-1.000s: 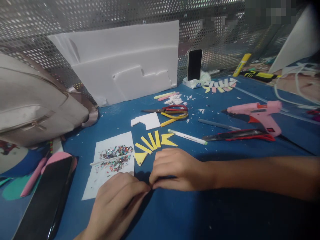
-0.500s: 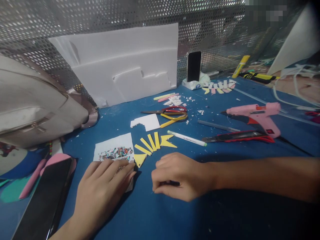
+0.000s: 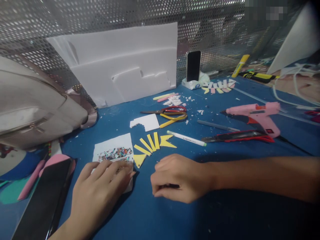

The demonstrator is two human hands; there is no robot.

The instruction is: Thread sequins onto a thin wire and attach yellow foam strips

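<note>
My left hand (image 3: 98, 193) lies flat with its fingers spread on a white paper sheet (image 3: 112, 146) that carries a scatter of coloured glitter bits (image 3: 115, 154). My right hand (image 3: 178, 178) rests curled on the blue table just to the right, fingers closed round a small dark thing I cannot make out. Several yellow foam strips and triangles (image 3: 151, 144) lie fanned out just beyond both hands.
Beyond the strips lie a white marker (image 3: 186, 138), scissors (image 3: 172, 112), a white foam piece (image 3: 146, 122), a red cutter (image 3: 237, 136) and a pink glue gun (image 3: 257, 113). A black phone (image 3: 42, 203) lies at left, a grey bag (image 3: 37, 106) behind it. White foam board (image 3: 120, 63) leans at the back.
My left hand has moved away from the right one onto the glitter paper and flattened there. My right hand has stayed put, curled.
</note>
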